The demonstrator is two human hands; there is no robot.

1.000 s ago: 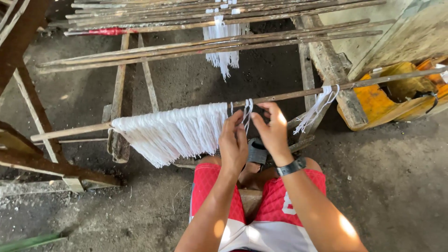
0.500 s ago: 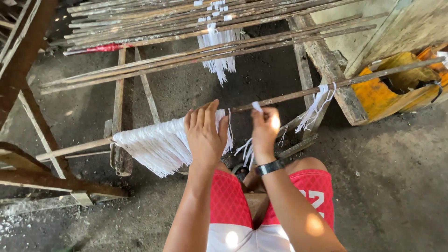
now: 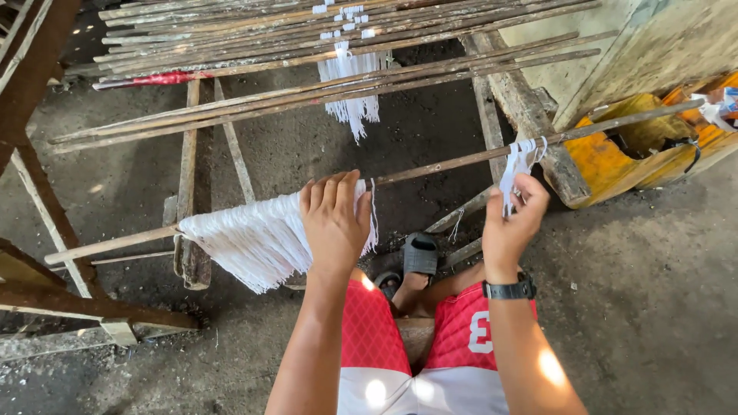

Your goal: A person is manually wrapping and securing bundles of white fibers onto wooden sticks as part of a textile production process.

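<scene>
Fingers of the left hand [image 3: 334, 223] lay flat and released against the white fringe [image 3: 254, 242] hanging from a wooden rod [image 3: 430, 167], whose long axis ran from lower left up to upper right. Farther right along it, the right hand [image 3: 513, 224] pinched 1 loose white strand bundle [image 3: 513, 165].

At the right edge of the frame, a little above the middle, a small package [image 3: 729, 101] lies on top of an orange and yellow container [image 3: 615, 154]. Only a corner of it is visible, because the frame edge cuts the rest. It looks flat, with blue, white and a bit of red on it. Its full shape I cannot tell. No sign and no screen are visible anywhere else.
</scene>
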